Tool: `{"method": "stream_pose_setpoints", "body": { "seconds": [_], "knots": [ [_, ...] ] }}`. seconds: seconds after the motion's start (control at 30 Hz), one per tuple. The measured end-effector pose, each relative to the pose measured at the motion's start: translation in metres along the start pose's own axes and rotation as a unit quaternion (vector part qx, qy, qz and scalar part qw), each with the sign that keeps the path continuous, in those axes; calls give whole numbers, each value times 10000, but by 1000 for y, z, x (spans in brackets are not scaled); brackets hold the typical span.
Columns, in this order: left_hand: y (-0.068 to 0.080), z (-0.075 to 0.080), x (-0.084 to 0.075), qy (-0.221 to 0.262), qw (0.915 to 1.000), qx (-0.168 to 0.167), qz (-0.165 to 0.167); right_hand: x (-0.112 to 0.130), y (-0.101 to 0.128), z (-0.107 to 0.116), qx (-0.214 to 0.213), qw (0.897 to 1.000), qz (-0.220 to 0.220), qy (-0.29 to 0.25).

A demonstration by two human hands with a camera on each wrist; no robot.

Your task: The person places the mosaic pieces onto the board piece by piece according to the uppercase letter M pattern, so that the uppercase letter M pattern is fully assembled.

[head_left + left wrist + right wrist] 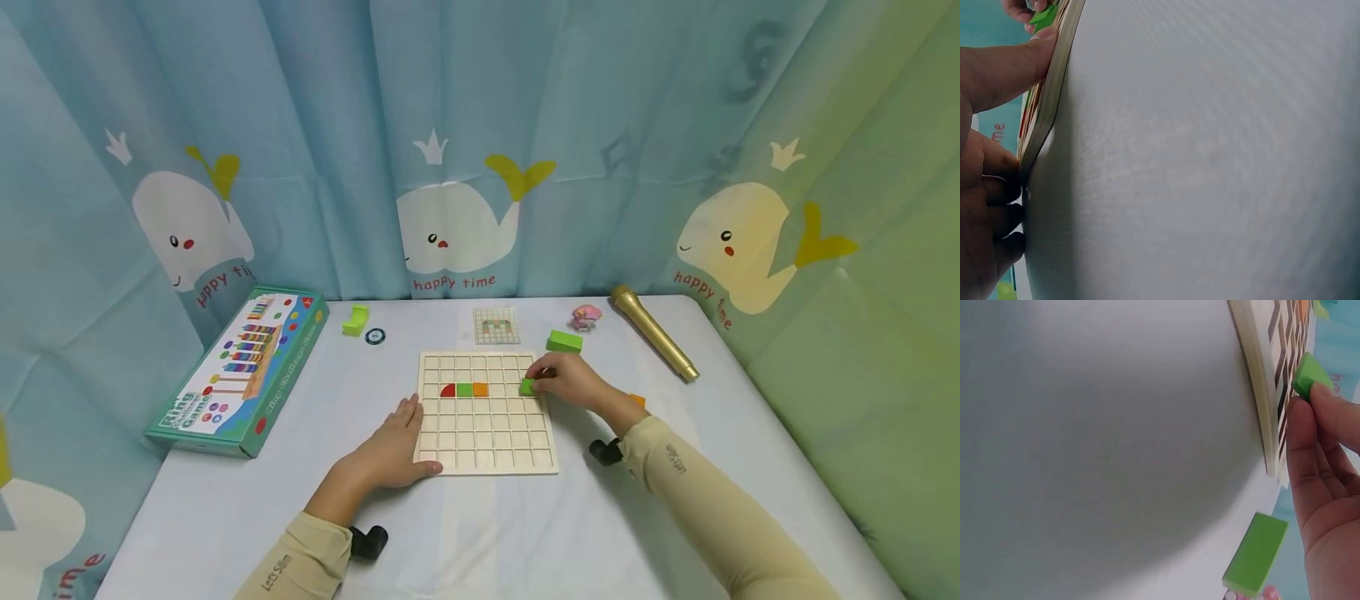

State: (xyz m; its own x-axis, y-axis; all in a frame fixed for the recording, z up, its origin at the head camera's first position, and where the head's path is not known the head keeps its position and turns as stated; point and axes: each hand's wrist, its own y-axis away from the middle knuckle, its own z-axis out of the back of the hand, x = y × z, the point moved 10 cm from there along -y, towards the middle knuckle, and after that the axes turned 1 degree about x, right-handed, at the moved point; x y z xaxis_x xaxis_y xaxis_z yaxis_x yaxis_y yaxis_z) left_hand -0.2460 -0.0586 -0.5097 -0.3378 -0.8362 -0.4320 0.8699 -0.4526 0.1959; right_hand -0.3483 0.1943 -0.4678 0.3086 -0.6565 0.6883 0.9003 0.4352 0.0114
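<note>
A pale wooden grid board (487, 439) lies on the white table. In one of its upper rows sit a red quarter-round tile (448, 391), a green square tile (464, 390) and an orange square tile (481, 390), side by side. My right hand (570, 379) pinches a small green tile (1311, 374) between thumb and fingers, over the board's right side in that same row. My left hand (392, 446) rests along the board's left edge, its thumb (1013, 72) at the near corner and its fingers against the side.
Behind the board lies a small pattern card (496, 326). A green block (564, 342), a pink toy (586, 316) and a gold microphone (655, 333) stand to the right. On the left are a game box (240, 367), a light-green curved block (356, 321) and a round chip (375, 336).
</note>
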Motion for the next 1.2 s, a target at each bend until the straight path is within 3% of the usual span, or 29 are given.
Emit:
{"method": "stream_pose_setpoints", "body": {
  "seconds": [1.2],
  "knots": [
    [-2,-1,1,-93,10000,9,-14,23,-30,-36,377,9986,68,374]
  ]
}}
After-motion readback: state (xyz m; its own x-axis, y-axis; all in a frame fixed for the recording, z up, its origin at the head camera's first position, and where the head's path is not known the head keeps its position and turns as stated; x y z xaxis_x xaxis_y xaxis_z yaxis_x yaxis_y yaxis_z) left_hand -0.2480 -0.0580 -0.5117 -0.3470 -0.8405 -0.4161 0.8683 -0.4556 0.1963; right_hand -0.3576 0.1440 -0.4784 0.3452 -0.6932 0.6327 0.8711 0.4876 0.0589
